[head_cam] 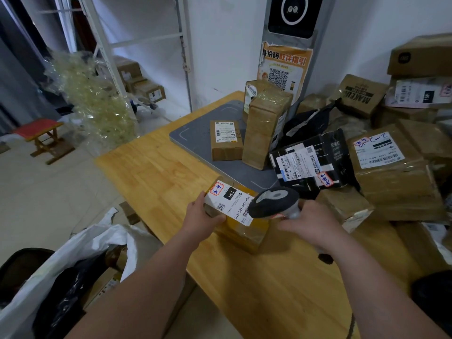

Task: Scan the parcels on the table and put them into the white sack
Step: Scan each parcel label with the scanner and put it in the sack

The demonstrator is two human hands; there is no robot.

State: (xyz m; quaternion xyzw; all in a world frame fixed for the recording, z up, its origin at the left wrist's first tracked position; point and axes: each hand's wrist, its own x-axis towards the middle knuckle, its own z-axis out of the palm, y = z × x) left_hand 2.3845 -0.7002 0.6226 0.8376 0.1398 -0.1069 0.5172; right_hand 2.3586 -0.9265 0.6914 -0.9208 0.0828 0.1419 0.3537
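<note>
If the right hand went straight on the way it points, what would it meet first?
Probably the labelled parcel held by the left hand, just past the scanner; depth unclear.

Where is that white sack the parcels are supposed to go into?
The white sack is at the head view's lower left, open-mouthed beside the wooden table, down-left of the left hand holding a labelled parcel.

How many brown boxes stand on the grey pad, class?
3. A small labelled box sits on the left of the grey pad. A tall taped box stands right of it. A third box stands behind the tall one, partly hidden. More may sit behind them.
</note>
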